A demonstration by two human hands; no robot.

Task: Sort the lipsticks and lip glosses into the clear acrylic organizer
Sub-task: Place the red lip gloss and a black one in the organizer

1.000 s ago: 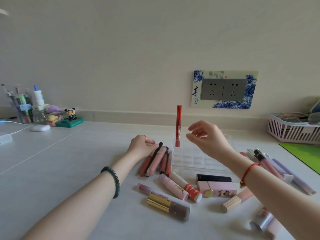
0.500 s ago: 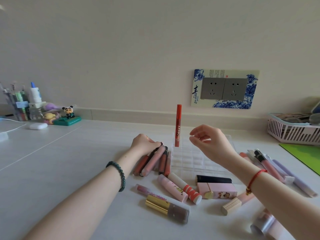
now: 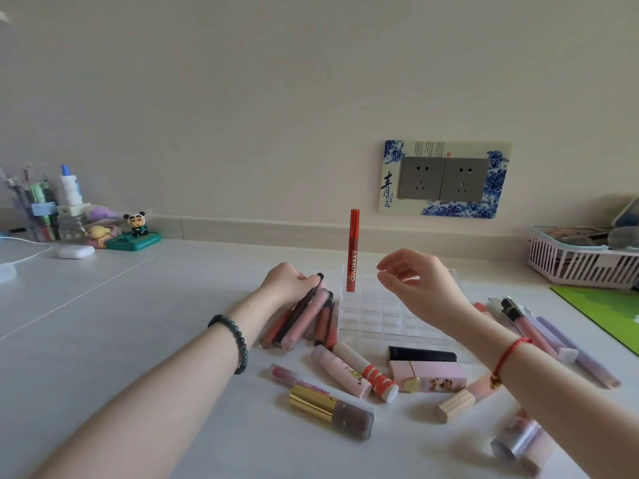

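Btm-rt tube (image 3: pixel 517 440): blurry.

Pale counter (image 3: pixel 86 323) under a plain cream wall (image 3: pixel 242 98)
A double socket (image 3: pixel 444 179) in a blue-flowered frame sits on it; a low ledge (image 3: pixel 242 229) runs along its foot.

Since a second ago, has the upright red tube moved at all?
No. The red tube stands upright in the same far-left corner of the clear organizer, still left of the wall socket.
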